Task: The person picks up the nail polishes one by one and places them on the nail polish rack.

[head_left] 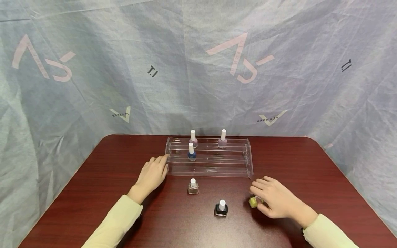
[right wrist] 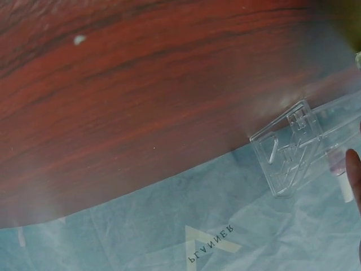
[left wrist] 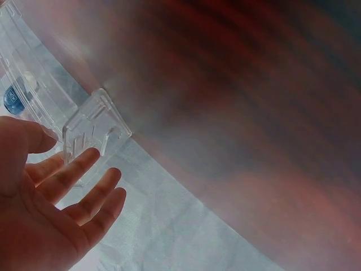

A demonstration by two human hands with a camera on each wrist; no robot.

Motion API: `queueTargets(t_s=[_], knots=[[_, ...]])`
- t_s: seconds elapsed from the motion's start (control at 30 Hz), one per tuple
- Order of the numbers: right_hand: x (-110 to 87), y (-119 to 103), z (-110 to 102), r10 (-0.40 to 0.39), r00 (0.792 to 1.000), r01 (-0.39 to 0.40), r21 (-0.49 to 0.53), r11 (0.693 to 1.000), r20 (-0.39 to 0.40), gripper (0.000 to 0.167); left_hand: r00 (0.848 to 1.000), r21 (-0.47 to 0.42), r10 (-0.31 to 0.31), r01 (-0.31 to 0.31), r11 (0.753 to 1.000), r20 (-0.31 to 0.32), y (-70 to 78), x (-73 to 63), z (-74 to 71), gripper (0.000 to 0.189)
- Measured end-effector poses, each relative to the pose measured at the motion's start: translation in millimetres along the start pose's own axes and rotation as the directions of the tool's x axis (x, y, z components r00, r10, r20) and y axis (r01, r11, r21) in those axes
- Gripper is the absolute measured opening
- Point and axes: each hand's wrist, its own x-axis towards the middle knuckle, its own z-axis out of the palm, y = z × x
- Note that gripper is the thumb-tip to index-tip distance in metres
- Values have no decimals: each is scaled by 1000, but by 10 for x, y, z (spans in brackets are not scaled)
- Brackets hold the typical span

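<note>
My left hand (head_left: 152, 174) rests at the left end of a clear acrylic tiered rack (head_left: 214, 169), its fingers loosely extended; in the left wrist view the fingertips overlap the rack's side panel (left wrist: 93, 121). My right hand (head_left: 277, 198), right of the rack's front, pinches a yellow-green nail polish bottle (head_left: 253, 202), which is tilted with its cap mostly hidden by the fingers. On the rack's top tier stand a pink polish (head_left: 193, 142) and a lilac one (head_left: 222, 142), and on the middle tier a blue one (head_left: 192, 156). All three have white caps and stand upright.
In front of the rack, a glittery beige polish bottle (head_left: 193, 188) stands on the dark red wooden table (head_left: 124, 151). Nearer and to the right is a black polish bottle (head_left: 221, 209). A grey printed cloth (head_left: 186, 86) hangs behind the table.
</note>
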Motion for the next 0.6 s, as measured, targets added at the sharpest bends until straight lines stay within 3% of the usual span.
queueTargets(t_s=[0.27,0.6], knots=[[31,-6,4,-30,999,32,23,999,-45,16,1000,-2,1,-1,1000,5,-3,-2,-2,40],[25,-17,-6,-36,999,37,34,999,-31,20,1000,-1,5,-5,1000,2,-6,-1,2,40]])
